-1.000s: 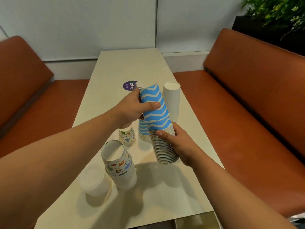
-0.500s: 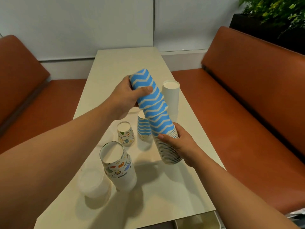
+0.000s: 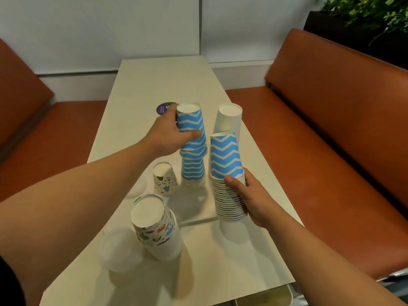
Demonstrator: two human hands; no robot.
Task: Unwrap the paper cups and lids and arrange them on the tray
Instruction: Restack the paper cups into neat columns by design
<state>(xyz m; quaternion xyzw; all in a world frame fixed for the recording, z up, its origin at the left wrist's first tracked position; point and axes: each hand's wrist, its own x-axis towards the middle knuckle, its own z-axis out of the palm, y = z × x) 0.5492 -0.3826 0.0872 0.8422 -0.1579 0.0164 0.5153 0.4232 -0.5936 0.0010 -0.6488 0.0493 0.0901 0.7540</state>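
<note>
My left hand grips a short stack of upside-down blue zigzag cups, set on top of another blue zigzag stack that stands on the table. My right hand holds a tall stack of blue zigzag cups by its ringed rims, upright and just above the table. A plain white cup stack stands behind it. Two stacks of cups with colourful prints stand nearer: a small one and a large one. Clear lids lie at the front left.
The cream table runs away from me between two orange benches. A purple round sticker lies beyond my left hand. A dark planter with green leaves sits at the back right. No tray shows.
My left hand pulled the upper cups off the tall stack, carried them left and set them down on the standing blue stack. My right hand kept the remaining stack and turned it upright.
</note>
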